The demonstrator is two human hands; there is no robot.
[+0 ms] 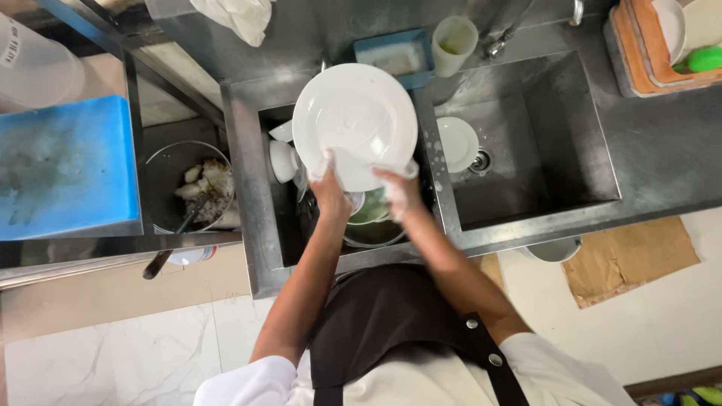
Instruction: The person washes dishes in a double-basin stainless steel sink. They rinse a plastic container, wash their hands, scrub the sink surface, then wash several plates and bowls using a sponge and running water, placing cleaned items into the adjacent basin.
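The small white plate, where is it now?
In the head view, the small white plate lies in the right sink basin, at its left, beside the drain.

We see a glossy white plate (353, 120) of smooth ceramic, held over a dull, scuffed steel sink (248, 188). The blue board (68, 165) looks like matt plastic, and rough brown cardboard (632, 256) lies on polished marble floor (128, 346).

Left hand (329, 188) and right hand (397, 189), both soapy, grip the lower edge of a large white plate (353, 120), tilted above the left sink basin (263, 188). Below the fingers: stacked bowls (372, 225). Left of the left fingers: a small white bowl (283, 160). Right of the right fingers: a small plate (456, 143) in the right basin (541, 150), beside the drain (481, 161)
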